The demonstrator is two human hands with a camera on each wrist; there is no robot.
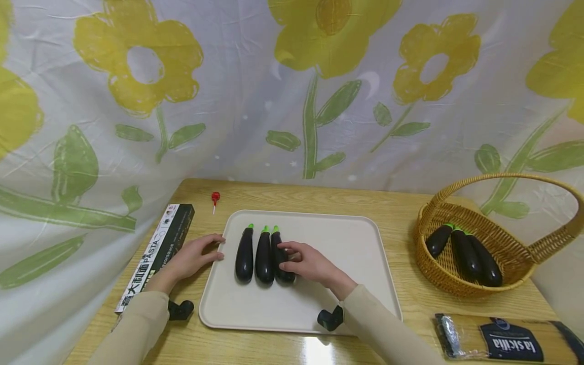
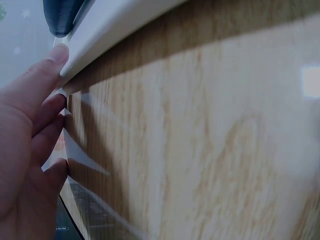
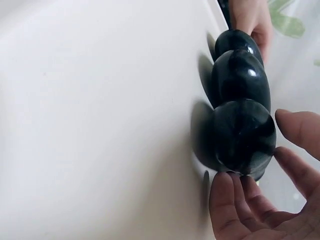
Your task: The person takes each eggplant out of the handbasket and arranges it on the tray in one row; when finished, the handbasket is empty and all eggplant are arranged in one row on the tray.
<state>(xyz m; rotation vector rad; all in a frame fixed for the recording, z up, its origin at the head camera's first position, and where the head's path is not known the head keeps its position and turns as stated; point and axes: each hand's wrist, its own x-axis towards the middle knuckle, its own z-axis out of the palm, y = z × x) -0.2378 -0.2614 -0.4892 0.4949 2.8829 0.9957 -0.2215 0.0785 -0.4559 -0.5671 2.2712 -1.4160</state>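
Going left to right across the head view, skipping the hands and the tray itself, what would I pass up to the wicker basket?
Pasta box → red lollipop → left eggplant on the tray → middle eggplant → right eggplant → wicker basket.

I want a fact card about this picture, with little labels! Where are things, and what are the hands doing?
On the tray: three eggplants, side by side, green ends away from the person
Left hand: at the tray's left edge
Right hand: touching the right-most eggplant on the tray; how firmly, I can't tell
In the basket: three more eggplants
Left of tray: pasta box
Near tray's far-left corner: red lollipop
Nearer than basket: "la sicilia" packet
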